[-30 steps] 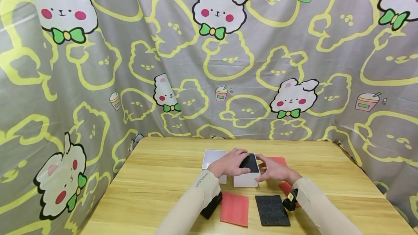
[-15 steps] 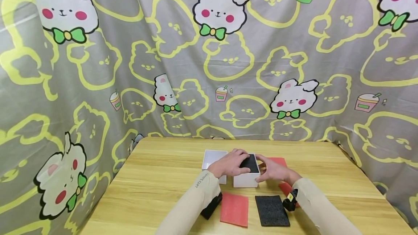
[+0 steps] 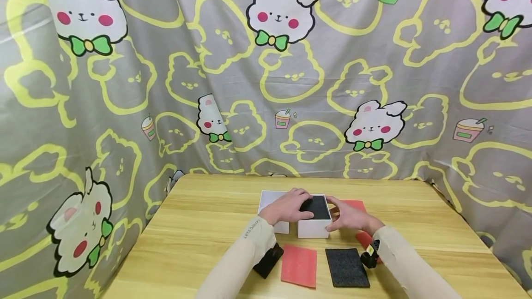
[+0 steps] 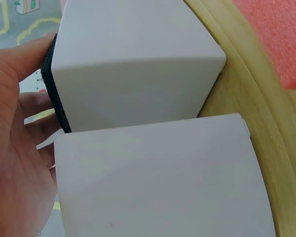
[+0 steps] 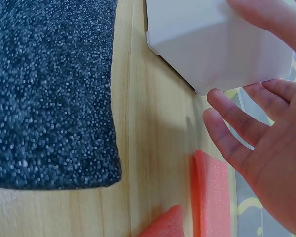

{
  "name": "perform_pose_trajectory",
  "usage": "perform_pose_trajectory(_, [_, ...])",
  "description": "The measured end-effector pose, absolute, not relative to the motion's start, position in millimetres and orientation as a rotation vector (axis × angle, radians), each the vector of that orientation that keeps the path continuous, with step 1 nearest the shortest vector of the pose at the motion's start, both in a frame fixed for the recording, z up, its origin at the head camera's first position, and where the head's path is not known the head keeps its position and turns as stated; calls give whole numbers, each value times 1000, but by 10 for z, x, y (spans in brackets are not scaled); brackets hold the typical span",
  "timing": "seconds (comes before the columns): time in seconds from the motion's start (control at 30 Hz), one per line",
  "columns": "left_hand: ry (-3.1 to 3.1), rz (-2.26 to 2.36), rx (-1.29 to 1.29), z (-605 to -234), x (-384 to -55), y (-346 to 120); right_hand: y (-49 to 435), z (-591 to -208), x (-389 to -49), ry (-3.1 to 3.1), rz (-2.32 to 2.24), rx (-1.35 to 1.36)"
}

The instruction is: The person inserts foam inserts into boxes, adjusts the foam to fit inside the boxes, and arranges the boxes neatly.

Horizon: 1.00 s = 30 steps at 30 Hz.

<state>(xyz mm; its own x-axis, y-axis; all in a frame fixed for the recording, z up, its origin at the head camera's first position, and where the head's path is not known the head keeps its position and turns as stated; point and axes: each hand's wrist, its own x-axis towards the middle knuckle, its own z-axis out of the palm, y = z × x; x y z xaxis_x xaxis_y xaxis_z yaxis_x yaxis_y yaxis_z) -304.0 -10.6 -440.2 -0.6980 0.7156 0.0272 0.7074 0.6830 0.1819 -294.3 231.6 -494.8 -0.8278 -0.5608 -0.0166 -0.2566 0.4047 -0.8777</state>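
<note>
A white box (image 3: 313, 229) stands on the table, with a black foam sheet (image 3: 317, 207) at its open top. My left hand (image 3: 288, 206) lies over the box's left rim, its fingers relaxed and touching the foam. In the left wrist view, the foam's dark edge (image 4: 55, 94) shows just past the rim, next to the fingers. My right hand (image 3: 349, 215) holds the box's right side, thumb near the front corner and index finger near the back. A second white box (image 3: 274, 197) stands to the left, partly hidden behind the left hand.
In front of the boxes lie a red foam sheet (image 3: 299, 266) and a black foam sheet (image 3: 348, 267). Another red foam piece (image 3: 354, 205) is behind the right hand. A dark item (image 3: 268, 262) lies by the left wrist. A patterned curtain (image 3: 266, 77) hangs behind the table.
My left hand has slid slightly left, uncovering more of the black foam in the box. The right hand and the box stay in place.
</note>
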Motion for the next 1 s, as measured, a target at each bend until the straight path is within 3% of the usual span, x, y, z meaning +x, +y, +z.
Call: perform_pose_trajectory(1.0, [2897,186,1140,-4390,-3059,-188,2320,-4942,-2954,2375,-1380,-713])
